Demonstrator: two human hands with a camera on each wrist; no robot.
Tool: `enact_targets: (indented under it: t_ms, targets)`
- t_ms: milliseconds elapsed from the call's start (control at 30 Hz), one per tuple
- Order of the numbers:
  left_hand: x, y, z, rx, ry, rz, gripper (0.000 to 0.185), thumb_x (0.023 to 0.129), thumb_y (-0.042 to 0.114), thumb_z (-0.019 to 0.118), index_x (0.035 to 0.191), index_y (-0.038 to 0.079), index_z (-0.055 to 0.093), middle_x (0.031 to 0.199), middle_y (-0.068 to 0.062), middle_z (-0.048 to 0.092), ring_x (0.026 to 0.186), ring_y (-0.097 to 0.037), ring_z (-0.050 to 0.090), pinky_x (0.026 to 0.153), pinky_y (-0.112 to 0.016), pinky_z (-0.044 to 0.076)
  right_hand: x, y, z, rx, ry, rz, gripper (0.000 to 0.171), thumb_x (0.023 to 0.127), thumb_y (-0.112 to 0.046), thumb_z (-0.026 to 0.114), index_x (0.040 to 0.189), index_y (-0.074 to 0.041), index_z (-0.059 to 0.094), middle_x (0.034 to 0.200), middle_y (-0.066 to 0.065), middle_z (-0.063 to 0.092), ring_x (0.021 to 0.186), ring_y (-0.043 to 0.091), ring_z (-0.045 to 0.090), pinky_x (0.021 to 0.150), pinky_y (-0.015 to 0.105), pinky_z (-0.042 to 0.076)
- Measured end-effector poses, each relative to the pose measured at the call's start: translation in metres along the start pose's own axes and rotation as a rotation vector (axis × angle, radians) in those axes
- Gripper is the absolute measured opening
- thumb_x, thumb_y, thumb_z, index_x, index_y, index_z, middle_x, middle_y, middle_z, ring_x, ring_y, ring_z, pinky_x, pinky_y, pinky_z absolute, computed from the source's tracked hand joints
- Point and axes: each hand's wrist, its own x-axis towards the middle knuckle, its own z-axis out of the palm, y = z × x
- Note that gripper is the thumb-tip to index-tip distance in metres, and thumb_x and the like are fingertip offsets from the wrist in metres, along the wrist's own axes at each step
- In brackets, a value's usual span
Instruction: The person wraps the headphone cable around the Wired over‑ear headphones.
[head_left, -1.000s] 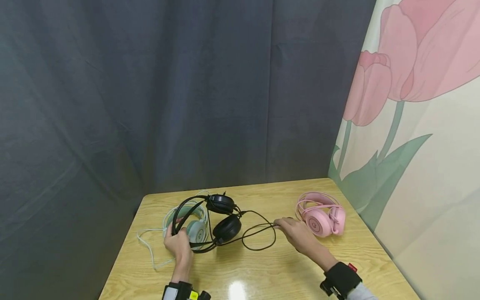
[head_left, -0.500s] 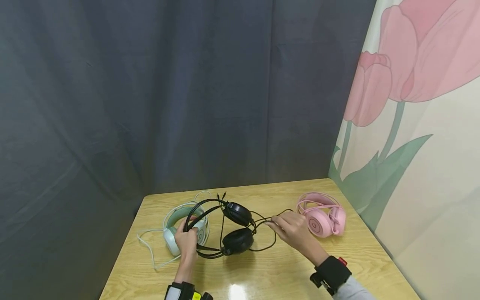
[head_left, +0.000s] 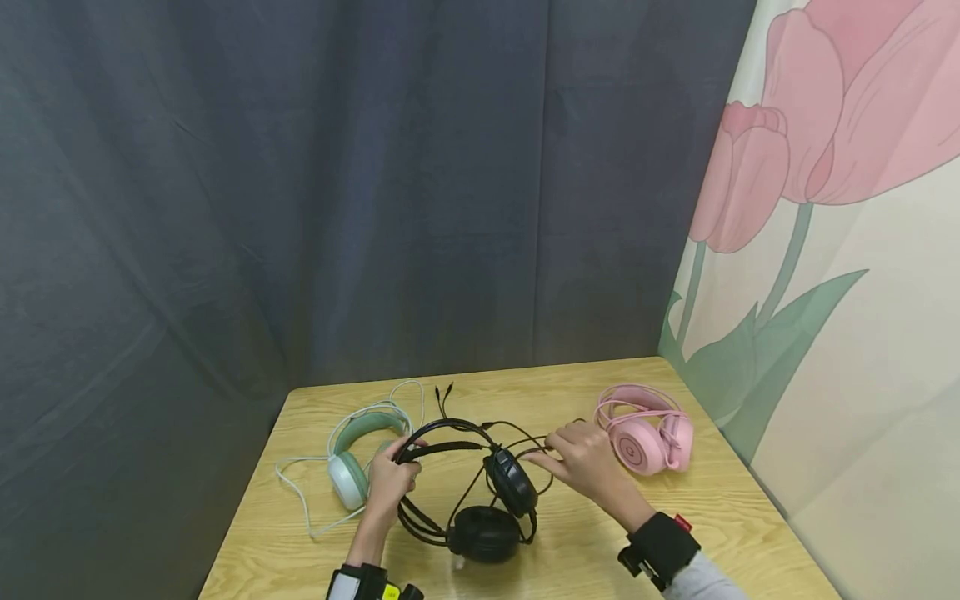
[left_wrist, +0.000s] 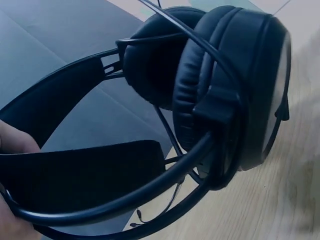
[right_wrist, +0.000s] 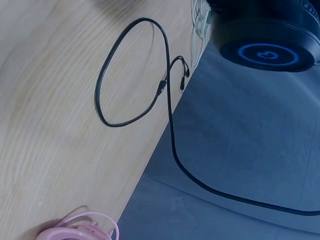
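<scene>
My left hand (head_left: 390,487) grips the headband of a black wired headset (head_left: 486,533), which is held up over the table on its side. In the left wrist view, the padded ear cups (left_wrist: 232,80) point away from the hand, and fingers (left_wrist: 17,140) curl around the band. To the right, my right hand (head_left: 588,467) pinches the headset's black cable (right_wrist: 172,135). The cable hangs in a loop in the right wrist view and runs off the right edge; the hand itself is outside that view. Two thin plugs (head_left: 442,395) end the cable, toward the back.
A mint-and-white headset (head_left: 348,482) lies at the left, its pale cable (head_left: 300,492) spread around it, partly behind my left hand. A pink headset (head_left: 636,443) with bundled cable sits at the right. Behind the wooden table (head_left: 525,383) hangs a dark curtain (head_left: 420,208).
My left hand has moved right with the black headset, whose ear cups have swung lower and nearer. The mint headset is less covered. My right hand has shifted slightly left along the cable.
</scene>
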Motion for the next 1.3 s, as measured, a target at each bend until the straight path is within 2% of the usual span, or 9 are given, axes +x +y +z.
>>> enact_targets:
  t_ms: [200, 300, 433, 600, 700, 767, 933, 1100, 1300]
  targets:
    - [-0.001, 0.001, 0.006, -0.003, -0.099, 0.068, 0.042, 0.07, -0.016, 0.051, 0.105, -0.001, 0.068, 0.103, -0.016, 0.057, 0.048, -0.007, 0.037, 0.044, -0.017, 0.033, 0.001, -0.004, 0.003, 0.018, -0.031, 0.016, 0.052, 0.09, -0.053, 0.064, 0.057, -0.018, 0.046, 0.05, -0.01, 0.039, 0.046, 0.004, 0.03, 0.043, 0.023, 0.033]
    - [-0.002, 0.002, 0.006, -0.015, -0.148, 0.089, 0.043, 0.069, -0.017, 0.051, 0.106, -0.003, 0.067, 0.093, -0.012, 0.055, 0.046, -0.006, 0.037, 0.043, -0.018, 0.033, 0.0, -0.003, 0.006, 0.021, -0.042, 0.036, 0.051, 0.088, -0.054, 0.067, 0.056, -0.019, 0.046, 0.05, -0.012, 0.036, 0.047, 0.002, 0.027, 0.043, 0.02, 0.027]
    - [-0.002, 0.002, 0.004, -0.051, -0.213, 0.098, 0.043, 0.07, -0.018, 0.05, 0.11, -0.008, 0.062, 0.08, -0.007, 0.048, 0.046, -0.007, 0.036, 0.044, -0.019, 0.031, -0.005, -0.001, 0.008, 0.028, -0.071, 0.074, 0.05, 0.088, -0.056, 0.065, 0.058, -0.017, 0.054, 0.05, -0.011, 0.038, 0.047, 0.0, 0.028, 0.042, 0.018, 0.025]
    - [-0.003, -0.002, 0.0, -0.155, -0.285, 0.086, 0.042, 0.071, -0.022, 0.049, 0.112, -0.014, 0.056, 0.068, -0.002, 0.041, 0.046, -0.007, 0.033, 0.044, -0.02, 0.028, -0.01, 0.0, 0.009, 0.091, -0.115, 0.115, 0.041, 0.087, -0.052, 0.068, 0.065, -0.018, 0.062, 0.053, -0.011, 0.051, 0.047, 0.001, 0.038, 0.044, 0.019, 0.032]
    - [-0.003, -0.004, -0.002, -0.219, -0.306, 0.086, 0.041, 0.071, -0.022, 0.05, 0.108, -0.008, 0.059, 0.07, -0.002, 0.042, 0.046, -0.007, 0.034, 0.045, -0.021, 0.028, -0.012, 0.001, 0.009, 0.128, -0.145, 0.117, 0.033, 0.086, -0.048, 0.071, 0.071, -0.019, 0.066, 0.059, -0.01, 0.058, 0.05, 0.004, 0.047, 0.049, 0.025, 0.042]
    - [-0.003, -0.006, -0.003, -0.255, -0.312, 0.082, 0.042, 0.072, -0.022, 0.051, 0.106, 0.0, 0.063, 0.073, -0.002, 0.041, 0.046, -0.006, 0.033, 0.045, -0.021, 0.027, -0.012, 0.001, 0.009, 0.137, -0.167, 0.111, 0.032, 0.088, -0.046, 0.069, 0.073, -0.018, 0.068, 0.063, -0.009, 0.06, 0.052, 0.007, 0.051, 0.053, 0.028, 0.046]
    - [-0.005, -0.015, -0.011, -0.335, -0.309, 0.067, 0.045, 0.074, -0.021, 0.054, 0.1, 0.012, 0.067, 0.085, -0.005, 0.045, 0.046, -0.004, 0.031, 0.046, -0.02, 0.027, -0.017, 0.004, 0.004, 0.166, -0.194, 0.107, 0.038, 0.099, -0.042, 0.056, 0.076, -0.015, 0.069, 0.068, -0.005, 0.063, 0.058, 0.011, 0.053, 0.058, 0.029, 0.043]
    - [-0.007, -0.019, -0.024, -0.431, -0.312, 0.078, 0.038, 0.075, -0.019, 0.055, 0.103, 0.006, 0.062, 0.086, -0.002, 0.049, 0.047, -0.001, 0.031, 0.045, -0.018, 0.026, -0.027, 0.007, -0.006, 0.233, -0.205, 0.127, 0.03, 0.097, -0.037, 0.061, 0.079, -0.016, 0.07, 0.071, -0.007, 0.063, 0.063, 0.011, 0.046, 0.065, 0.027, 0.034]
    - [-0.008, -0.02, -0.032, -0.596, -0.344, 0.116, 0.044, 0.076, -0.024, 0.047, 0.104, 0.007, 0.063, 0.084, 0.003, 0.054, 0.048, -0.001, 0.031, 0.044, -0.017, 0.023, -0.041, 0.011, -0.009, 0.196, -0.271, 0.169, 0.017, 0.094, -0.029, 0.066, 0.09, -0.015, 0.073, 0.077, -0.007, 0.066, 0.068, 0.013, 0.047, 0.069, 0.034, 0.037]
